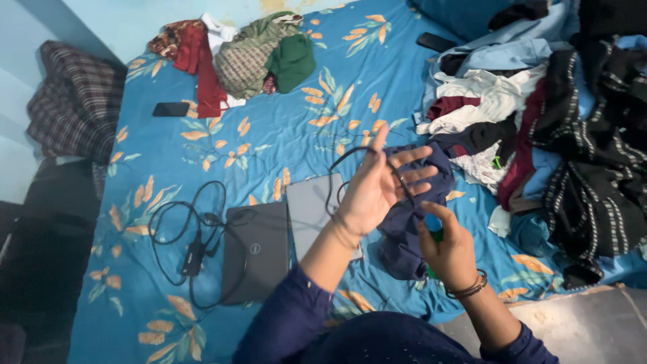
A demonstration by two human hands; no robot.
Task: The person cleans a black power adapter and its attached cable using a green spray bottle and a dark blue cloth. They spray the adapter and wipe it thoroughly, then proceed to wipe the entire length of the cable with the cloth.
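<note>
2 bare hands meet over the near half of a blue bed sheet printed with orange leaves (283, 135): the left hand (377, 189) is raised with palm up and fingers spread, and a thin black cord (350, 156) arcs over its fingertips and drops past the wrist, so the loop's long axis runs roughly from the near edge of the bed toward the far edge. The right hand (448, 249), wearing dark bangles at the wrist, is closed in a pinch just below the left palm; it seems to grip the cord's lower run, though the exact contact is hard to tell. Under both hands lies 1 crumpled navy blue cloth (404, 236). Beside it, toward the near edge, rest 2 closed laptops: 1 dark grey laptop with a round lid logo (256, 249) and 1 lighter grey laptop (311, 209), touching side by side. 1 black charger with coiled cable (192, 249) lies just left of them. 2 black phones show, 1 near the left edge (170, 108) and 1 toward the far right corner (436, 42). Clothes form 2 heaps, 1 at the far edge (249, 57) and 1 along the right edge (539, 121).
</note>
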